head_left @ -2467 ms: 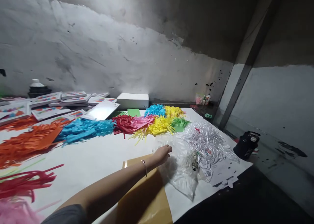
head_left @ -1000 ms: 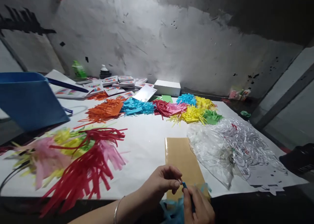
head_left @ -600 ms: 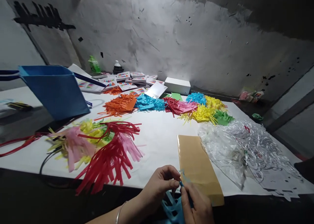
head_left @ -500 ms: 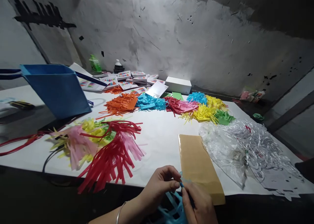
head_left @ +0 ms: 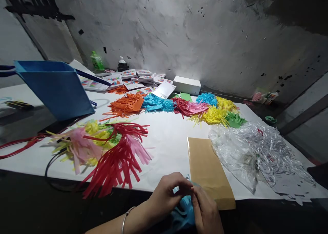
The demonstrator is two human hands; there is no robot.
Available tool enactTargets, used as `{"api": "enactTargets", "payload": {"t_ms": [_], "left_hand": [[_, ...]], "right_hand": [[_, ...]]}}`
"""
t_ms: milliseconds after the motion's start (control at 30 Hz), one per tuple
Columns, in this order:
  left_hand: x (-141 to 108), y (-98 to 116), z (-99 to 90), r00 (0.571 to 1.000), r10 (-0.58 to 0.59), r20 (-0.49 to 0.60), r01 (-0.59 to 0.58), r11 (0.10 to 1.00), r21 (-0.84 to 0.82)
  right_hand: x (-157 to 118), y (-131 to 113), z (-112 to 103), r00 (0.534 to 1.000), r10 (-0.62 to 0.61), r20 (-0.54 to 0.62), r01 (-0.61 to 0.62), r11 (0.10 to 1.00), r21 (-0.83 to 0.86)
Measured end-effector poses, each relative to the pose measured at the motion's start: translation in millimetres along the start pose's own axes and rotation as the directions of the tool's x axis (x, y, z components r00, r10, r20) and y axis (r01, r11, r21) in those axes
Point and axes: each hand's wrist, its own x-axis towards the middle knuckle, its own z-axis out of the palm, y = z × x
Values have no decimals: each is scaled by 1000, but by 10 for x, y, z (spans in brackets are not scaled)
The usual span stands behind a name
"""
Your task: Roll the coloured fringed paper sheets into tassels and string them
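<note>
Bringing the fingertips closer together than a moment ago, and covering the blue tip then showing between them. Pinching the top of a blue fringe [head_left: 186, 208] with curled left hand [head_left: 171, 193] and closed right hand [head_left: 207, 206], though exactly where seems too hidden to tell. Keeping the fringe low, between both hands, at the near edge of a white-covered table [head_left: 166, 134]. Working beside a brown sheet [head_left: 211, 174], with a clear plastic bag [head_left: 234, 152] and silvery string [head_left: 271, 145] farther right, and red fringe [head_left: 112, 164] to the left. Facing a white box [head_left: 186, 85] near the wall [head_left: 166, 28].
</note>
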Motion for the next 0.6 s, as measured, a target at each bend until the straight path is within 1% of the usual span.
{"api": "enactTargets", "payload": {"t_ms": [100,167,267,333,400,467,533,600], "left_hand": [[5,-46,7,999,42,-2,-42,999,33],[2,-67,14,1000,24,-3,-24,1000,7],[5,-90,13,1000,-9,3,9,1000,-27],[23,-97,-9,998,-51,48,54,997,-56],[49,-97,-48,985,-128,116,137,988,-73],[72,-90,-92,970,-191,153,200,979,-44],[83,-76,-126,966,-202,161,205,979,0],[81,-57,-144,966,-178,190,173,984,44]], "right_hand": [[-3,32,-4,999,45,30,-47,997,60],[-7,41,-20,997,56,46,-59,994,87],[-18,39,-37,997,43,59,-47,997,66],[-24,33,-41,998,34,60,-36,998,47],[-27,33,-44,998,39,55,-42,998,45],[-31,44,-48,997,45,59,-48,997,53],[-36,66,-50,997,38,68,-42,998,54],[-42,91,-47,997,28,73,-31,999,43]]}}
